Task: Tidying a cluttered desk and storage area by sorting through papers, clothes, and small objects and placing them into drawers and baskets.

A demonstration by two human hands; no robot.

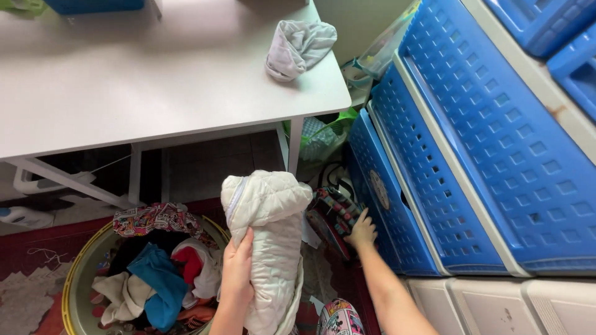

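I count one rolled white quilted garment (pixel 272 242), held upright in front of me, low in the view, between the laundry basket (pixel 73 282) and the blue drawers. My left hand (pixel 238 273) wraps around its lower left side, fingers closed on the fabric, forearm coming up from the bottom edge. My right hand (pixel 362 231) reaches out past it to the lowest blue perforated drawer (pixel 388 205), fingers spread against its front edge; it looks loose and holds nothing that I can make out, and the arm runs straight from the lower right.

I see three stacked blue drawers in this unit, with parts of two more at the top right. One round yellow-rimmed basket sits on the floor to the left, heaped with mixed clothes. One crumpled grey cloth (pixel 299 48) lies near the corner of the single white table (pixel 155 87).
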